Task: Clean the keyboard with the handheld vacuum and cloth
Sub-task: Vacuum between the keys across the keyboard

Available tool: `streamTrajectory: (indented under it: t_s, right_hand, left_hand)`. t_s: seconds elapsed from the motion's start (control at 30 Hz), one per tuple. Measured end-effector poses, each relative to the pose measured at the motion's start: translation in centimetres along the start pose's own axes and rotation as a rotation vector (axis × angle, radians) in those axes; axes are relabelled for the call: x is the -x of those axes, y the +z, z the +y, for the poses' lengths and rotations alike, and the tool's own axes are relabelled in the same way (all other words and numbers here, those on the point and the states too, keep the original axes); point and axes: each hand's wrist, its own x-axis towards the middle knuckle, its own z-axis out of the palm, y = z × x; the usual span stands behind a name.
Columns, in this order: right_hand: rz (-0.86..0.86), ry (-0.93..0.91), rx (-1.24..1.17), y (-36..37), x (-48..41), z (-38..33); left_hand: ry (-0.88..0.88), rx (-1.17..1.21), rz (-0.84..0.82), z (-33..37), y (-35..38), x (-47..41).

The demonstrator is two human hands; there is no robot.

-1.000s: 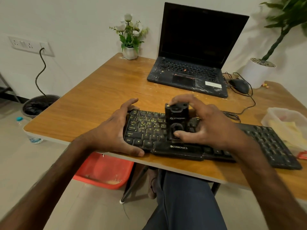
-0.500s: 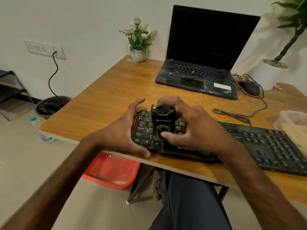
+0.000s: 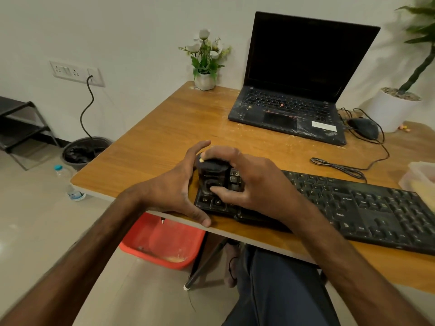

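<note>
Wooden table [image 3: 153,142], near edge: left hand [image 3: 174,194] clasps left end of black keyboard [image 3: 353,208], thumb at near edge, fingers at far edge. Just right of it, small black handheld vacuum [image 3: 213,175] upright on leftmost keys; right hand [image 3: 256,184] clamped round it, thumb on front, fingers over top. Open laptop [image 3: 294,90] behind. Far right, blurred yellow mass in pale tub [image 3: 421,170], possibly cloth.
</note>
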Motion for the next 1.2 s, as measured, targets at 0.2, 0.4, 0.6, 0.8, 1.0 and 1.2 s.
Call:
streamTrajectory:
  t_s: [0.2,0.4,0.6,0.8,1.0,1.2]
  right_hand:
    - [0.035,0.107,-0.287,-0.2,0.0,-0.6]
    - [0.064,0.027,0.1,0.2,0.0,-0.3]
    - [0.044,0.045,0.073,0.5,0.2,-0.6]
    - [0.008,0.093,-0.085,0.3,0.1,-1.1]
    - [0.076,0.161,-0.165,-0.4,0.1,-1.1]
    - [0.055,0.128,0.169,-0.5,0.1,-0.6]
  left_hand:
    - [-0.007,0.024,0.035,-0.3,0.2,0.1]
    - [0.024,0.002,0.046,-0.3,0.2,0.0]
    - [0.034,0.003,0.047,-0.4,0.2,-0.1]
    - [0.051,-0.009,0.052,-0.5,0.3,-0.1]
    - [0.039,0.026,0.062,-0.6,0.3,-0.1]
    - [0.056,0.011,0.065,-0.5,0.3,-0.1]
